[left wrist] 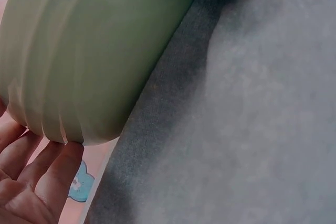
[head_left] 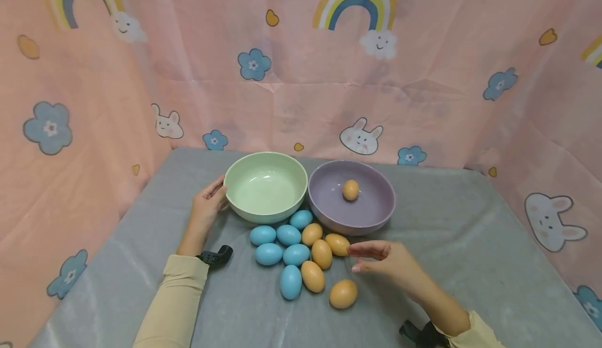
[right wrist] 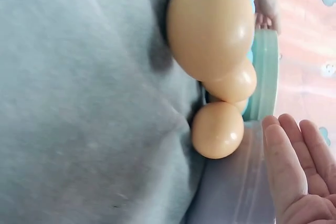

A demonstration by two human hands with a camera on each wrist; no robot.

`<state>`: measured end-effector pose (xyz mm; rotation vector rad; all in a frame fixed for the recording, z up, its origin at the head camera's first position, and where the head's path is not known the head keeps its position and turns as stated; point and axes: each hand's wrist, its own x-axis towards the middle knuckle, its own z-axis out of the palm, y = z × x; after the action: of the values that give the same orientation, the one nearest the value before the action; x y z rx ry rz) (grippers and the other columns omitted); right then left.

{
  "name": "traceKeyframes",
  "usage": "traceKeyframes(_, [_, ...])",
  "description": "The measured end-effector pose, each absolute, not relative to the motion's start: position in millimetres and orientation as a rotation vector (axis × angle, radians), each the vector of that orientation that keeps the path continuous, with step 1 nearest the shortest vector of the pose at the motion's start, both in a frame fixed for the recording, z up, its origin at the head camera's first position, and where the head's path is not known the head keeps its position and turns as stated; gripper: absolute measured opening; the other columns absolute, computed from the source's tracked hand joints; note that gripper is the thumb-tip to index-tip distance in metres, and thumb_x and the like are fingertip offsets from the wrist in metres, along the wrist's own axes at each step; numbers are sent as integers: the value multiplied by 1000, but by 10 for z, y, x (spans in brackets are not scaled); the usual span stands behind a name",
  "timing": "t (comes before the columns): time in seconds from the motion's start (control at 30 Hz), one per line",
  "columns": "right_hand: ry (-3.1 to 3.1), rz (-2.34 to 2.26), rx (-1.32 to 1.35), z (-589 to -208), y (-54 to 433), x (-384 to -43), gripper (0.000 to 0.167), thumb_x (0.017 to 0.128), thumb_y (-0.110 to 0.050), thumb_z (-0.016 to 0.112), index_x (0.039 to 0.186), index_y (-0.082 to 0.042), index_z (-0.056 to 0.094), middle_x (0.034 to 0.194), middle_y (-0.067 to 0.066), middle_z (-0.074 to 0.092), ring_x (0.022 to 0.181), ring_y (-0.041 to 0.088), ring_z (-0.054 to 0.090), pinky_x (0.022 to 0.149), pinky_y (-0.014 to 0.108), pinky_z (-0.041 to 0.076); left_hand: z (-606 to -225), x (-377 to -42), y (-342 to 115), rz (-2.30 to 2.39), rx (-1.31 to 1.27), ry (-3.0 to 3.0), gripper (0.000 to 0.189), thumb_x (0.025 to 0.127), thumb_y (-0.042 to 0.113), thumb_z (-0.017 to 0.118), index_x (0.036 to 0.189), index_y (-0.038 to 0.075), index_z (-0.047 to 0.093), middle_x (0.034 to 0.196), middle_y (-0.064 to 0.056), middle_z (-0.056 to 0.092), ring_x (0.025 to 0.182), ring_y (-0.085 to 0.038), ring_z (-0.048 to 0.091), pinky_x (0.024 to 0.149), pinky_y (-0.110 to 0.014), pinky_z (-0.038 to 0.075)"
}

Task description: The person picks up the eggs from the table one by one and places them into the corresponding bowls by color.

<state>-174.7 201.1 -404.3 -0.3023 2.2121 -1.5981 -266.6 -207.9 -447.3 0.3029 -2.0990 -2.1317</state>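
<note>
My left hand point(head_left: 210, 200) touches the outer wall of a light green bowl point(head_left: 265, 181); in the left wrist view its fingertips rest against the bowl's ridged side point(left wrist: 94, 66). My right hand point(head_left: 383, 259) hovers over the cloth with fingers extended and thumb apart, holding nothing. Its fingertips are beside an orange-yellow egg point(head_left: 337, 244) just in front of the purple bowl point(head_left: 385, 209). In the right wrist view, the right hand point(right wrist: 304, 171) appears next to that bowl, near an orange egg point(right wrist: 218, 129). A single orange egg point(head_left: 350, 190) lies inside the purple bowl.
Several blue eggs point(head_left: 268, 254) lie in front of the green bowl, against several orange eggs point(head_left: 312, 276). One orange egg point(head_left: 343, 293) sits closest to the viewer. A grey cloth point(head_left: 470, 264) covers the table; a pink patterned curtain point(head_left: 301, 102) hangs behind.
</note>
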Motion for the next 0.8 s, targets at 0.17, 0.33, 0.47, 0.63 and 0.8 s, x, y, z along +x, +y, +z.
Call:
traceKeyframes(0.17, [2118, -1624, -374, -4128, 2048, -1691, 55, 83, -16, 81, 126, 12, 61, 128, 29, 64, 115, 19, 68, 94, 25, 57, -4474, -2666, -2081, -2134, 303, -2099, 49, 102, 24, 57, 150, 14, 45, 154, -6, 46, 134, -19, 54, 92, -15, 54])
traceKeyframes(0.33, [2044, -1649, -430, -4230, 2058, -1641, 57, 82, -13, 81, 125, 16, 59, 129, 33, 61, 113, 5, 67, 96, 27, 56, -4475, -2668, -2083, -2137, 304, -2096, 49, 102, 24, 57, 149, 14, 46, 154, -6, 47, 130, -14, 57, 91, -14, 54])
traceKeyframes(0.47, [2010, -1663, -425, -4311, 2039, -1614, 61, 80, -13, 84, 125, 19, 58, 128, 34, 61, 109, -3, 65, 96, 23, 55, -4475, -2666, -2085, -2140, 299, -2093, 50, 102, 23, 57, 149, 14, 46, 154, -6, 47, 126, -9, 59, 89, -13, 54])
traceKeyframes(0.63, [1986, -1677, -400, -4385, 2020, -1590, 63, 78, -12, 85, 125, 20, 56, 127, 33, 62, 107, -4, 65, 95, 20, 55, -4480, -2668, -2087, -2151, 290, -2084, 50, 102, 22, 57, 149, 13, 45, 154, -7, 47, 126, -9, 59, 90, -13, 54])
traceKeyframes(0.8, [1995, -1665, -401, -4426, 2017, -1585, 63, 78, -14, 85, 124, 19, 58, 125, 33, 63, 105, -3, 66, 93, 18, 55, -4481, -2663, -2088, -2176, 269, -2069, 50, 102, 22, 57, 150, 12, 45, 154, -8, 46, 131, -14, 56, 95, -16, 53])
